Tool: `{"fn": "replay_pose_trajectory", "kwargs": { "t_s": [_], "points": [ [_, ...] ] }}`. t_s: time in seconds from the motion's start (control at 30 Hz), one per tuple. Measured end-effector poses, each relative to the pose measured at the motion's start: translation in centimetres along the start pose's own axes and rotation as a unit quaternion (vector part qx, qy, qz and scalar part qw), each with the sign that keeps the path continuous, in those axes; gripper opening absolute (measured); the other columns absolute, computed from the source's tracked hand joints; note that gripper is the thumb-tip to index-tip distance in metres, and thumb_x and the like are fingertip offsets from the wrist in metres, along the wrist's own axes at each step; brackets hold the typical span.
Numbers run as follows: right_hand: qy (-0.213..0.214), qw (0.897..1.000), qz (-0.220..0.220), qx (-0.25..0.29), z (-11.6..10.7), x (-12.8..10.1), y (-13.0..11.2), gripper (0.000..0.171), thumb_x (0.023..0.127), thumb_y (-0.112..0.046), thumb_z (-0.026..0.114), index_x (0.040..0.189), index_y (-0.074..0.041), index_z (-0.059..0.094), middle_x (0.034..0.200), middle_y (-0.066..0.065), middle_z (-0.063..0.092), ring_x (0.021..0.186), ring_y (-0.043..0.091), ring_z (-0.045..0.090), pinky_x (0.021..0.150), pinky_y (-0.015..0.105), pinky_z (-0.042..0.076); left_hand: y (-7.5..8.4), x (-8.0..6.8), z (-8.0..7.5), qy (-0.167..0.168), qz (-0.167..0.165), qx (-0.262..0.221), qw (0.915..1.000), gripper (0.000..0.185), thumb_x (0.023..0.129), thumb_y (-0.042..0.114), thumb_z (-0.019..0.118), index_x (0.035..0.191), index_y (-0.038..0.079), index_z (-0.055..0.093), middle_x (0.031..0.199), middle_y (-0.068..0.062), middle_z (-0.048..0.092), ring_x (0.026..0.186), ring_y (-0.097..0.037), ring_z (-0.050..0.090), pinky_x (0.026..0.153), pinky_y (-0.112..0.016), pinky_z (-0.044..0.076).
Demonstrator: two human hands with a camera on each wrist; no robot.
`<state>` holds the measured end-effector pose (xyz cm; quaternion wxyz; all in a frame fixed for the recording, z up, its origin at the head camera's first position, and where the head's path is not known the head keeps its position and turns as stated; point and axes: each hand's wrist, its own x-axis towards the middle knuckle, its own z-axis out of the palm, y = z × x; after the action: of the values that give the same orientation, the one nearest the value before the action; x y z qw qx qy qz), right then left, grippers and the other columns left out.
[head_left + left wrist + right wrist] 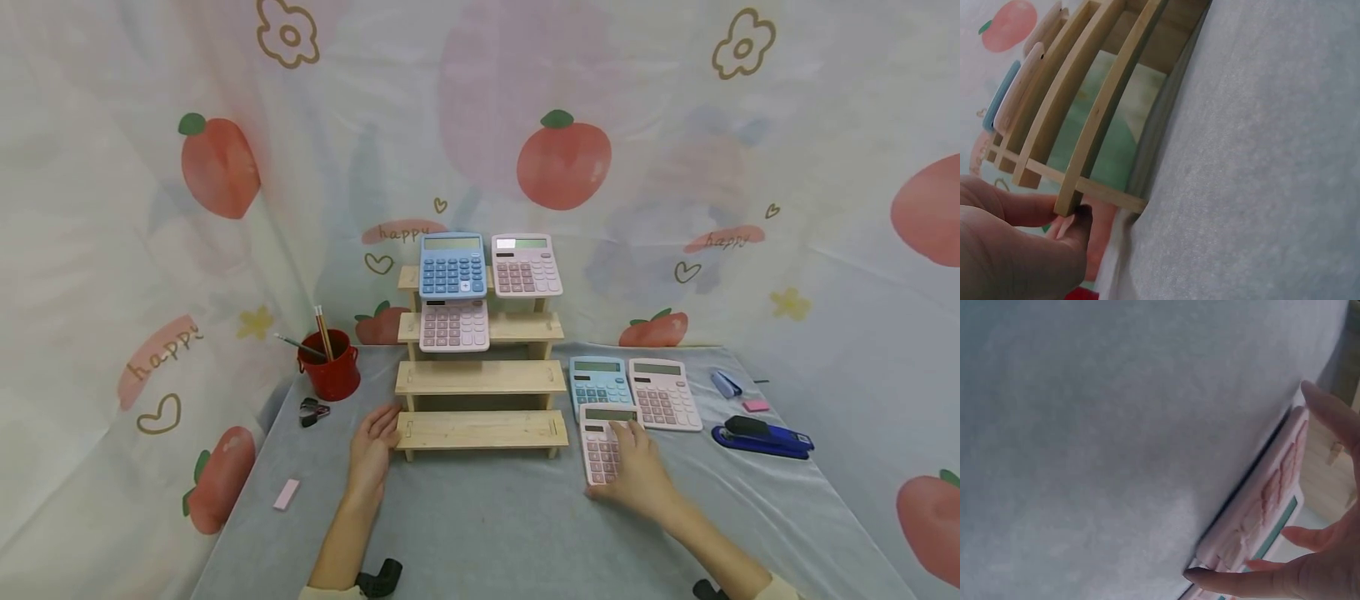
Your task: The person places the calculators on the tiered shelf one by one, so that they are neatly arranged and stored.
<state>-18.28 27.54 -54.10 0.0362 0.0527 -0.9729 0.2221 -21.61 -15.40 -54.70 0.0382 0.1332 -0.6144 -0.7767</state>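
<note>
My left hand (372, 446) holds the left end of the lowest step of a four-step wooden stand (480, 431), finger and thumb at the board's end in the left wrist view. At the stand's right, my right hand (637, 467) grips a pink calculator (600, 454), thumb by its lower left corner and fingers spread across to the other side. This calculator overlaps the lower edge of a blue calculator (600, 377). A second pink calculator (663, 396) lies beside them. On the stand's upper steps lean a blue calculator (453, 271) and two pink calculators (525, 271).
A red bucket (333, 371) with pencils stands at the left, near black clips (312, 412) and a pale pink eraser (286, 494). To the right lie a blue stapler (763, 437), a pink eraser (756, 406) and a small blue object (726, 384). A printed curtain hangs behind.
</note>
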Motion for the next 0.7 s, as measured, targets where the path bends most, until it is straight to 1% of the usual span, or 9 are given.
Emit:
{"fn": "replay_pose_trajectory", "kwargs": {
  "t_s": [0.1,0.23,0.37,0.47,0.7],
  "points": [
    [0.001,1.000,0.009,-0.004,0.47,-0.05,0.08,0.125,0.056,-0.044,0.102,0.150,0.007,0.037,0.151,0.043,0.026,0.131,0.069,0.034,0.096,0.078,0.042,0.03,0.07,-0.01,-0.001,0.003,-0.001,1.0000,0.059,0.099,-0.012,0.047,0.155,-0.003,0.036,0.158,-0.021,0.045,0.148,-0.032,0.043,0.119,-0.046,0.035],
    [0.009,1.000,0.019,-0.002,0.79,0.03,0.06,0.120,0.060,-0.040,0.100,0.152,0.004,0.037,0.153,0.039,0.026,0.130,0.066,0.036,0.092,0.078,0.044,-0.01,0.18,-0.03,0.000,0.005,-0.004,1.0000,0.059,0.098,-0.013,0.048,0.155,-0.003,0.036,0.158,-0.022,0.046,0.148,-0.032,0.043,0.119,-0.046,0.036],
    [0.019,0.999,0.028,0.009,0.84,0.09,0.05,0.120,0.058,-0.035,0.099,0.153,0.001,0.035,0.153,0.037,0.026,0.131,0.062,0.037,0.093,0.077,0.045,-0.12,0.30,0.00,0.004,0.003,-0.004,1.0000,0.059,0.097,-0.013,0.048,0.155,-0.003,0.037,0.157,-0.021,0.047,0.147,-0.032,0.044,0.118,-0.045,0.037],
    [0.028,0.999,0.030,0.019,0.64,0.13,0.00,0.122,0.056,-0.032,0.099,0.155,0.000,0.035,0.154,0.036,0.026,0.131,0.062,0.038,0.094,0.076,0.045,-0.17,0.32,0.03,0.006,0.001,-0.003,1.0000,0.059,0.097,-0.014,0.049,0.154,-0.003,0.038,0.157,-0.021,0.047,0.147,-0.032,0.044,0.118,-0.046,0.038],
    [0.043,0.999,0.013,0.029,-0.10,-0.13,-0.49,0.121,0.053,-0.030,0.097,0.155,-0.003,0.037,0.154,0.034,0.027,0.127,0.061,0.044,0.091,0.074,0.048,-0.21,0.29,0.12,0.007,0.005,-0.009,0.9999,0.059,0.097,-0.014,0.048,0.154,-0.004,0.037,0.157,-0.023,0.046,0.147,-0.033,0.043,0.118,-0.048,0.037]
  ]
}}
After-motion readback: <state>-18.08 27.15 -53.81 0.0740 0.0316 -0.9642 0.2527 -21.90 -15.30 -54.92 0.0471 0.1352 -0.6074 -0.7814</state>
